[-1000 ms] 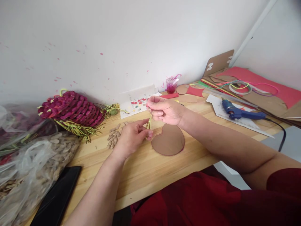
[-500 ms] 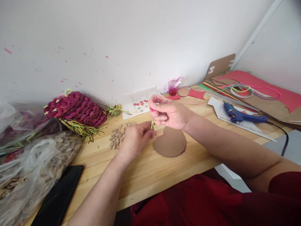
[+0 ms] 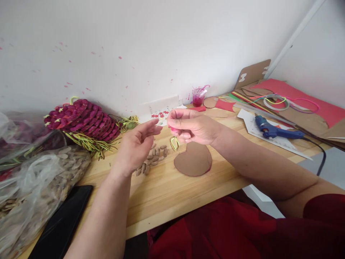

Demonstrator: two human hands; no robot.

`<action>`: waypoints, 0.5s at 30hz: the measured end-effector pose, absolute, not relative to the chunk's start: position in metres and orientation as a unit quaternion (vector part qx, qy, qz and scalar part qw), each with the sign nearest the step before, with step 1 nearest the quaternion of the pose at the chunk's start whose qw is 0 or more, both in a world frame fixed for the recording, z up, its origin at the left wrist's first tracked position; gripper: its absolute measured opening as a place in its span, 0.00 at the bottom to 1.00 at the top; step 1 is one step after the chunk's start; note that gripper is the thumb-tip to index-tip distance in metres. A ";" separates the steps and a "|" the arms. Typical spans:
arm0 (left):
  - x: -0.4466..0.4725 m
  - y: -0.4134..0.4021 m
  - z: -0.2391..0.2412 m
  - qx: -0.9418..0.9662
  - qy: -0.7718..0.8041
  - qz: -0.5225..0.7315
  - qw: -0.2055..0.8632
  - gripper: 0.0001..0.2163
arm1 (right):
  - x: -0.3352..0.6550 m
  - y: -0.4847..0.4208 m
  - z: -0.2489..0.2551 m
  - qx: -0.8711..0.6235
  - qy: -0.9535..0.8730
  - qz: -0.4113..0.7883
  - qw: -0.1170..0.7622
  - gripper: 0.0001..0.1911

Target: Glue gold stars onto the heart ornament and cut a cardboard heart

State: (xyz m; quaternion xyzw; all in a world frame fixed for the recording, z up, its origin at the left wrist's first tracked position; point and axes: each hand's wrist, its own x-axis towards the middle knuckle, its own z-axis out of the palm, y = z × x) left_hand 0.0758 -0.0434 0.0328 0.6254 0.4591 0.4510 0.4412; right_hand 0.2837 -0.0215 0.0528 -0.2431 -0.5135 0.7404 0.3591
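Note:
My right hand (image 3: 192, 127) is closed in a pinch on a small pink piece with yellow-green strands (image 3: 174, 142) hanging from it in a loop, above the wooden table (image 3: 167, 190). My left hand (image 3: 137, 144) is raised just left of it, fingers apart and empty, over a small pile of brown seeds (image 3: 153, 160). A brown cardboard disc (image 3: 193, 159) lies on the table below my right hand.
A magenta seed craft piece (image 3: 81, 120) with yellow-green fringe sits at the back left, clear bags of seeds (image 3: 40, 183) and a black phone (image 3: 58, 228) at the left. A star sticker sheet (image 3: 159, 115), pink cup (image 3: 198, 96), blue glue gun (image 3: 272, 128) and coloured sheets lie at the right.
My left hand let go of the strands and lifted up and left, opening. The strands now hang curled from my right hand alone.

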 end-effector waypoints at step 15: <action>0.112 -0.049 0.013 0.468 0.338 0.428 0.695 0.09 | 0.279 -0.023 0.043 -0.237 -0.578 0.694 0.358 0.09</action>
